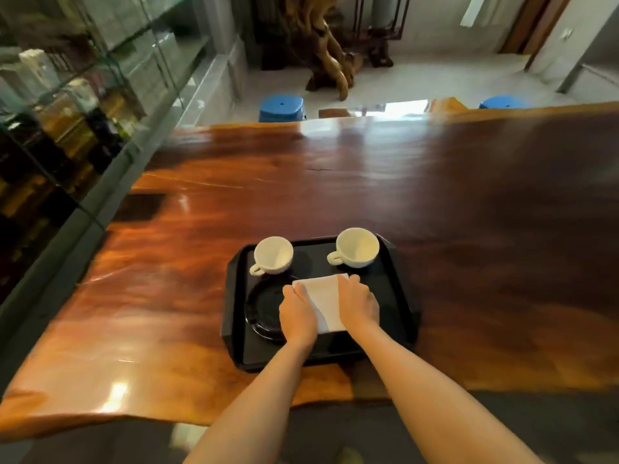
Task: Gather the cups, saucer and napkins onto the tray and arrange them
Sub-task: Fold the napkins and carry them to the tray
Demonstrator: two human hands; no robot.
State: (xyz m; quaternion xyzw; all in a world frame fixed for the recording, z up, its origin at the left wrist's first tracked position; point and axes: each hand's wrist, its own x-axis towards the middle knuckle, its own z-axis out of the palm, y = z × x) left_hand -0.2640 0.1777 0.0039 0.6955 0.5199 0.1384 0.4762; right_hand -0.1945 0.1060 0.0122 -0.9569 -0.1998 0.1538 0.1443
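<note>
White cups (273,255) (357,247) sit at the tray's (234,296) far edge, saucer (264,306) near-left, while my left hand (297,313) and right hand (357,304) grip the napkins (323,296) mid-tray, only final straightening apparently left.

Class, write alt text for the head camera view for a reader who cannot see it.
Both hands, left hand and right hand, press on white napkins lying on a black tray on a glossy wooden table. Two empty white cups sit at the tray's far side, a black saucer at its left.
</note>
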